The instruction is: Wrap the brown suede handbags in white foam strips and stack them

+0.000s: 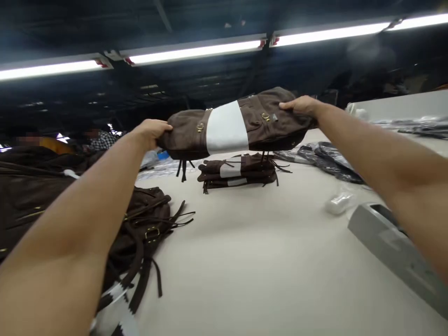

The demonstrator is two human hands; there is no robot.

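Note:
A dark brown leather handbag point(261, 121), folded long and flat with a white paper band point(227, 128) around its middle, hangs in the air between my hands. My left hand point(151, 131) grips its left end, thumb on top. At the right end my right hand point(301, 105) is closed on it the same way. Gold-coloured buckles show on its front, and thin straps dangle below. Beneath and beyond it, a stack of similar banded brown bags point(241, 171) lies on the white table point(252, 261).
On the left are piled loose brown bags point(150, 210) with trailing straps. A grey device point(392, 247) stands at the right, beside crumpled clear plastic point(339, 201). Farther back lie dark plastic-wrapped items point(325, 158). People are in the left background; tube lights point(196, 50) hang overhead.

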